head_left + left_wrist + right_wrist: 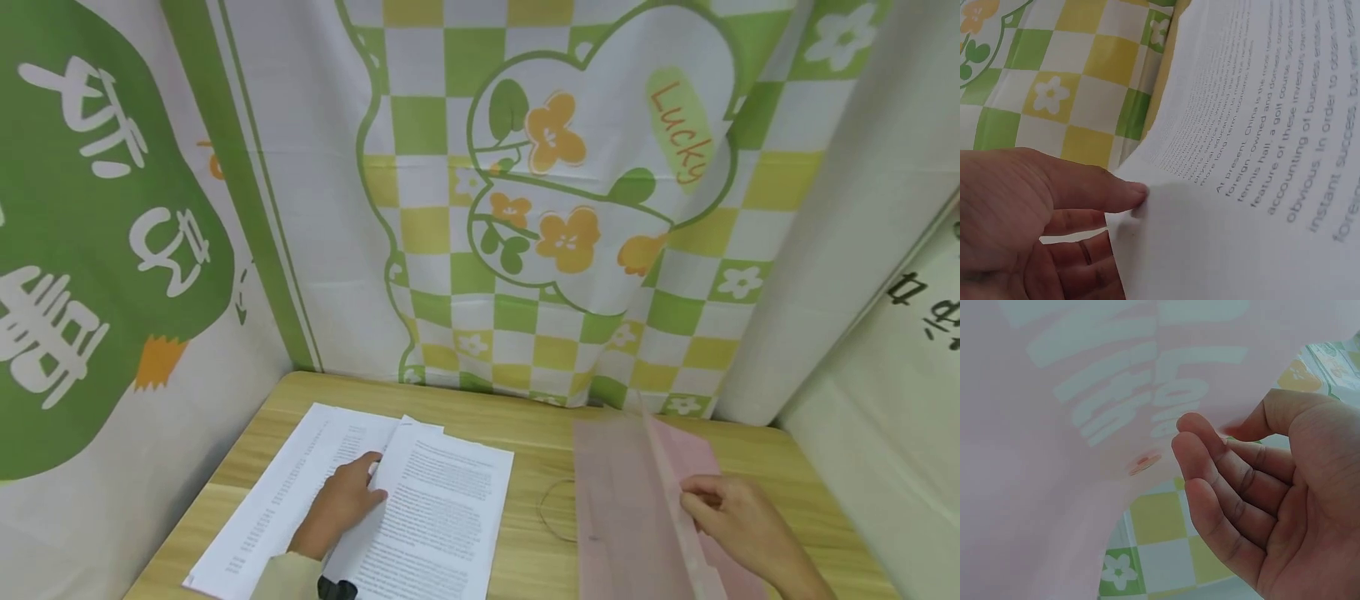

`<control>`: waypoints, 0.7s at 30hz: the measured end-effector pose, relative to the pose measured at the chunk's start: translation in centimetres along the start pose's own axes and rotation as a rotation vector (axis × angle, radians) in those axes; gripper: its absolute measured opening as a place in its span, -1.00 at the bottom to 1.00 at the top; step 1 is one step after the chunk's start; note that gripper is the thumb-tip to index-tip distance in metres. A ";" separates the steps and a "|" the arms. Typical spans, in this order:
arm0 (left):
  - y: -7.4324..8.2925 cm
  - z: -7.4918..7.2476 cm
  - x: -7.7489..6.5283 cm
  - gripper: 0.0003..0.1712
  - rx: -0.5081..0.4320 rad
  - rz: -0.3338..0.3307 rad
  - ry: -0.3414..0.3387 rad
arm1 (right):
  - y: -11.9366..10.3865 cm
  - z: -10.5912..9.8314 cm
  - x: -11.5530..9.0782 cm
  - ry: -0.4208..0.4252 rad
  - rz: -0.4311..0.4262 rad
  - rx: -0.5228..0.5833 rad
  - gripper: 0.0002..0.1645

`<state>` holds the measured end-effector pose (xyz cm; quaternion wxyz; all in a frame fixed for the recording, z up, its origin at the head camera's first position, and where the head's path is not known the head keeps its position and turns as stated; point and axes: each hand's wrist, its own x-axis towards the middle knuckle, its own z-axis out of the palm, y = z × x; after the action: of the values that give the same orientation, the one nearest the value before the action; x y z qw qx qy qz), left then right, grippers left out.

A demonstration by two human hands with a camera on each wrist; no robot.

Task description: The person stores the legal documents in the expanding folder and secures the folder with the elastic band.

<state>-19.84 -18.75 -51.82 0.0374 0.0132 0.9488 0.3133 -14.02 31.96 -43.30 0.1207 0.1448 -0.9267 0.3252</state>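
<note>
My left hand (341, 506) pinches the left edge of printed sheets (450, 492), thumb on top and fingers beneath. In the left wrist view the thumb presses the curved page (1210, 237), covered in English text. Under and left of them lie more printed pages (288, 467). At the right, my right hand (738, 521) pinches the edge of a pink translucent document folder (618, 508) between thumb and index finger, one side lifted. White lettering and a small round fastener (1145, 464) show on the folder in the right wrist view; the other fingers are loosely bent.
A thin string loop (542, 510) lies on the wooden table (543, 442) at the folder's left edge. Behind the table hangs a green-and-yellow checked curtain (472, 317), with white fabric walls on both sides.
</note>
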 end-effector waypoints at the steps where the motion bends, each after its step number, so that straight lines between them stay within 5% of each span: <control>1: -0.1 0.0 0.0 -0.36 -0.033 -0.003 -0.003 | 0.0 0.0 0.0 -0.002 0.003 -0.003 -0.67; 9: -0.4 -0.4 -0.3 -0.50 -0.266 0.007 -0.023 | 0.1 -0.2 0.0 0.000 -0.018 0.003 -0.68; 21: -0.9 -1.0 -1.2 -0.43 -0.782 0.011 -0.199 | 0.0 -0.5 0.0 -0.020 0.022 0.004 -0.67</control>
<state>-18.74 -20.15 -51.53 0.1295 0.0332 0.7497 0.6481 -13.98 32.30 -42.89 0.1077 0.1378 -0.9288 0.3268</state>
